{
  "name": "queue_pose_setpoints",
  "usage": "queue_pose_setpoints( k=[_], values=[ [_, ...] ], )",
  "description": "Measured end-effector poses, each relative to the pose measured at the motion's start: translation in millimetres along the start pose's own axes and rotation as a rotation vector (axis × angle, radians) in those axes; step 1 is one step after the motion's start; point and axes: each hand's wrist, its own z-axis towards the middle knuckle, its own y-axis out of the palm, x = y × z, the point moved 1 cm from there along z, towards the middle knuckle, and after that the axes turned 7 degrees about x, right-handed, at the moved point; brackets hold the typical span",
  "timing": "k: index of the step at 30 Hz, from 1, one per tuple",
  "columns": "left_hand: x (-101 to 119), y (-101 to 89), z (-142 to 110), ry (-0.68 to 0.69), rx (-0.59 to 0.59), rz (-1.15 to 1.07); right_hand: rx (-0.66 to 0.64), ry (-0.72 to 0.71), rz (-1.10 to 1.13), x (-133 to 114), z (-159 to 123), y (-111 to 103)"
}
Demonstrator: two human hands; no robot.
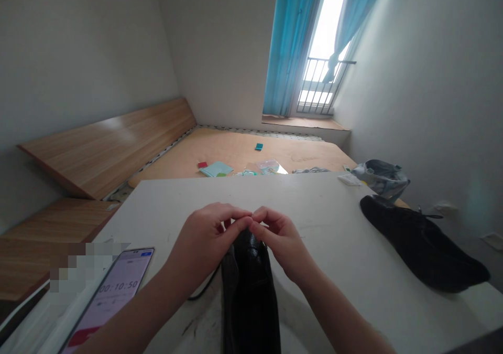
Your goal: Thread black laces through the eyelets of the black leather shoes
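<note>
A black leather shoe (251, 280) lies lengthwise on the white table in front of me, its far end partly hidden beneath my fingers. Over that end, my left hand (212, 231) is closed in a pinch of thumb and fingers. My right hand (281, 233) pinches from the other side, and the fingertips of both hands meet. Whatever is between the fingertips is too small or too covered to make out. A thin dark lace or cord (206, 290) curves over the table just left of the shoe.
Another black shoe (420, 244) with a lace lies at the right edge of the white table (322, 212). A phone (113, 296) showing a timer is at the left. Behind the table, a bed (228, 141) holds small packets, and a grey plastic bag (383, 175) stands at right.
</note>
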Motion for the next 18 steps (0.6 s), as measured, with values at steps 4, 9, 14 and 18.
queue_pose_setpoints(
  k=[4, 9, 14, 18],
  values=[
    [6.1, -1.0, -1.8, 0.071, 0.023, 0.005, -0.089, -0.049, -0.049, -1.5, 0.5, -0.1],
    [21.0, -7.1, -4.7, 0.248, 0.071, -0.105, -0.408, -0.081, -0.163, -18.1, -8.8, -2.3],
    [23.0, -15.8, -4.4, 0.125, 0.023, -0.183, -0.229, -0.322, -0.672, -52.1, -32.4, -15.5],
    [11.4, -11.5, 0.4, -0.025, -0.158, -0.102, 0.000, -0.598, -1.429, -63.9, -56.9, -30.8]
  ],
)
